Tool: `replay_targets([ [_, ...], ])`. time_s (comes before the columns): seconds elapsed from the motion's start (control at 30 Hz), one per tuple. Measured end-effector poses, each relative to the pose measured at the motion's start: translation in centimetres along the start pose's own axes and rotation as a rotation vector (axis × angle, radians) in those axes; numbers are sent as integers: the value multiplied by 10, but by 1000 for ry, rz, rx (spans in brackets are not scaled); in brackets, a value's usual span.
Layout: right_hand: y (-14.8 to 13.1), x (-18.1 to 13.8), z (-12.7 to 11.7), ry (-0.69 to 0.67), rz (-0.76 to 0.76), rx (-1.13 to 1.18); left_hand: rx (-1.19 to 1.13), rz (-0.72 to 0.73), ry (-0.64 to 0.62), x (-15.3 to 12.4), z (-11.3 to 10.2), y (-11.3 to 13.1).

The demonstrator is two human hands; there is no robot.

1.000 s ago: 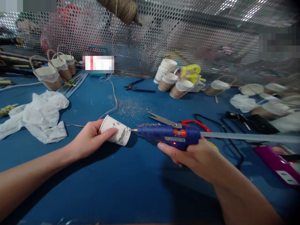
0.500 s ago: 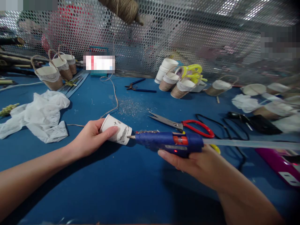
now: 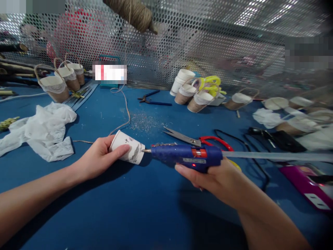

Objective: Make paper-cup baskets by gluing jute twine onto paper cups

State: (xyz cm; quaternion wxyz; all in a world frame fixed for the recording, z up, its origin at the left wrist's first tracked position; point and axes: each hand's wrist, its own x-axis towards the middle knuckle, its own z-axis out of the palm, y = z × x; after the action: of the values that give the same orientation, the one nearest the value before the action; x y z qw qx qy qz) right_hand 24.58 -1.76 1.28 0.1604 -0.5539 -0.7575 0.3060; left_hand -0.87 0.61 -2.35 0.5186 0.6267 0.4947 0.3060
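My left hand (image 3: 105,154) is closed around a white printed paper cup (image 3: 134,150), which lies tilted on its side just over the blue table. In my right hand (image 3: 208,177) is a blue hot glue gun (image 3: 179,155) with a small red light lit and a long clear glue stick (image 3: 260,156) out of its back. The metal nozzle points left, at or very near the base edge of the cup; whether it touches I cannot tell. Brown twine (image 3: 127,107) runs down to behind the cup and my left hand.
Red-handled scissors (image 3: 194,139) lie open behind the glue gun, pliers (image 3: 153,100) farther back. White lace fabric (image 3: 49,128) is heaped at left. Twine-wrapped cups (image 3: 56,89) with handles stand at back left, others at right. A twine spool (image 3: 135,15) hangs above. A purple power strip (image 3: 301,185) lies right.
The view has shifted slightly, so the background sits a little lower and further left. Both hands keep their hold, and the nozzle stays at the cup's base edge.
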Motion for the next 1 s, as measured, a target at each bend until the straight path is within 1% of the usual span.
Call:
replay_targets([
  [0.13,-2,5,-2,-21,95,33,-1,-12,-38,-2,-1,2],
  [0.33,-4,9,-3,-40,180,72,-11,-18,-99,-4,-3,1],
  [0.43,-4,7,-3,-59,163,119,-13,-16,-117,-4,-3,1],
  [0.57,-3,6,-4,-115,116,177,-13,-21,-127,-4,-4,0],
  [0.7,-3,10,-5,-118,151,204,-35,-36,-133,-3,-4,-1],
  [0.87,-1,14,-3,-132,184,209,-93,-37,-173,-2,-5,-2],
  [1.0,0,11,-4,-140,170,217,-94,-40,-167,-3,-5,-2],
])
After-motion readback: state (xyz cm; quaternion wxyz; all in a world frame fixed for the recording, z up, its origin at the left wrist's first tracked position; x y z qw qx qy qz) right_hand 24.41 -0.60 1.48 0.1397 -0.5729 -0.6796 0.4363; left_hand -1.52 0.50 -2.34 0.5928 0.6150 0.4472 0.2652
